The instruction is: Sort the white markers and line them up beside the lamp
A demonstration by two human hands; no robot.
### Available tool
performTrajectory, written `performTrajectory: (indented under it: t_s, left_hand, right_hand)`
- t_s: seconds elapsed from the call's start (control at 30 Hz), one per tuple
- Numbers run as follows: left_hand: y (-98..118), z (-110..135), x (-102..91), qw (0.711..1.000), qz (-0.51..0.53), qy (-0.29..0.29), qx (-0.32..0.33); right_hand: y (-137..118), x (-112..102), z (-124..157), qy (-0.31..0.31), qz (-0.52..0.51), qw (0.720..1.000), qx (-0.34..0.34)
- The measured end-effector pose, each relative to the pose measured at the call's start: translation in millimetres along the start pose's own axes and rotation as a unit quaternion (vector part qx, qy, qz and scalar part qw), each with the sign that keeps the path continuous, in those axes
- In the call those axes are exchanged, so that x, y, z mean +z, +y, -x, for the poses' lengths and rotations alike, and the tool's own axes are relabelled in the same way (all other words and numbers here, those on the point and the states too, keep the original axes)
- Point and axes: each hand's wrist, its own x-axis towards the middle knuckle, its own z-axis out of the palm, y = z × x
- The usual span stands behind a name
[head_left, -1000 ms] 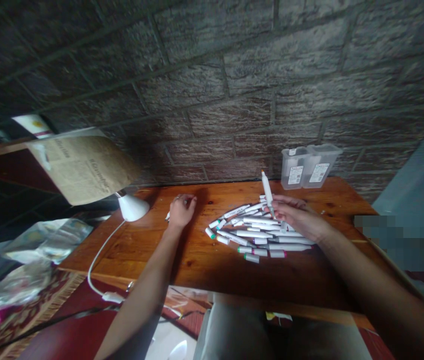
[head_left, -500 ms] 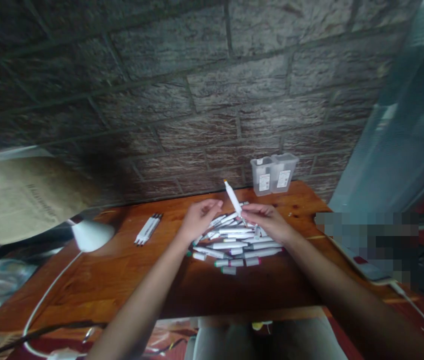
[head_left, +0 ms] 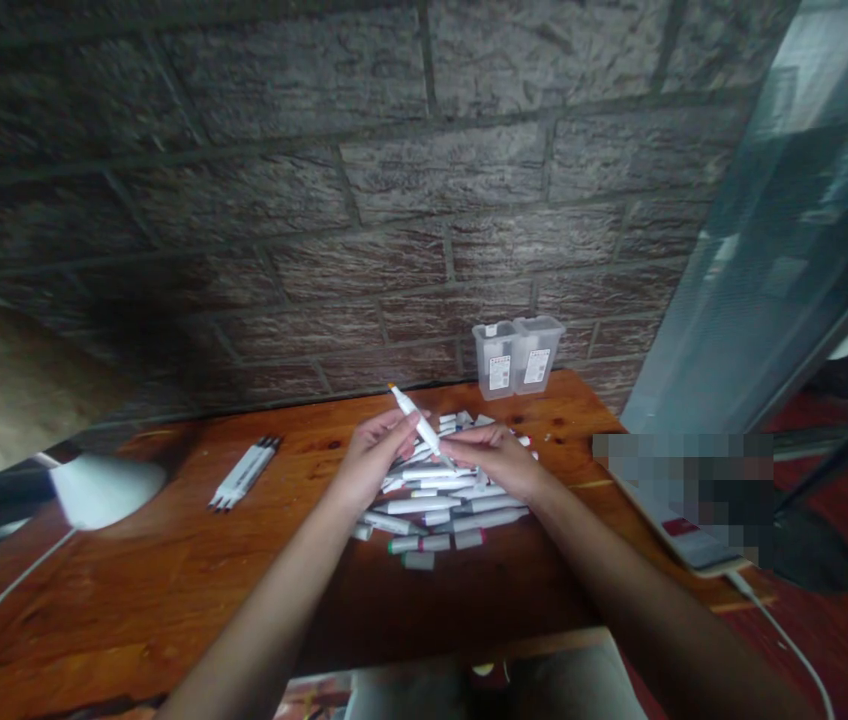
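An uncapped white marker (head_left: 415,415) with an orange tip points up and to the left above a pile of markers (head_left: 439,502). My left hand (head_left: 373,462) is closed on its barrel, the thumb lying along the side. At the lower end, the fingers of my right hand (head_left: 497,458) pinch the same marker. Beneath both hands lie many white and grey markers, and loose caps (head_left: 418,561) lie at the near edge of the pile. My hands hide part of the pile.
Several markers (head_left: 245,473) lie side by side on the wooden table (head_left: 169,590) at left. Two clear plastic containers (head_left: 518,358) stand by the brick wall. A lamp (head_left: 105,490) is at far left, and a laptop (head_left: 694,540) with a white cable is at right.
My left hand has closed on the marker, which only my right hand held before. The marker has come lower and tilted further left. The head view has shifted to the right.
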Motion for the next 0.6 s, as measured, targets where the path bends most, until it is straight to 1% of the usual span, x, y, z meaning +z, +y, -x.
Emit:
performTrajectory:
  t_s: [0.17, 0.23, 0.33, 0.43, 0.5, 0.6]
  left_hand:
    - [-5.1, -0.5, 2.9, 0.999, 0.026, 0.007, 0.023]
    - [-6.3, 1.3, 1.8, 0.999, 0.028, 0.01, 0.032]
    - [-6.3, 4.2, -0.3, 0.998, 0.02, 0.033, 0.049]
    - [-4.1, 6.9, 0.2, 0.996, -0.015, 0.06, 0.066]
    - [-2.1, 8.2, 2.1, 0.995, -0.03, 0.069, 0.068]
    - [1.4, 9.5, 5.8, 0.994, -0.034, 0.083, 0.063]
  right_hand:
    - [2.1, -2.5, 0.1, 0.014, 0.032, 0.999, -0.015]
    - [4.1, -3.4, -0.7, 0.016, 0.029, 0.999, -0.022]
    - [6.1, -1.7, -1.4, 0.016, 0.008, 1.0, -0.015]
    - [6.8, 2.7, -0.9, -0.007, 0.0, 1.0, -0.011]
    - [6.9, 5.3, -0.4, -0.01, 0.016, 1.0, -0.025]
    - [6.6, 7.2, 0.1, 0.021, 0.064, 0.996, -0.065]
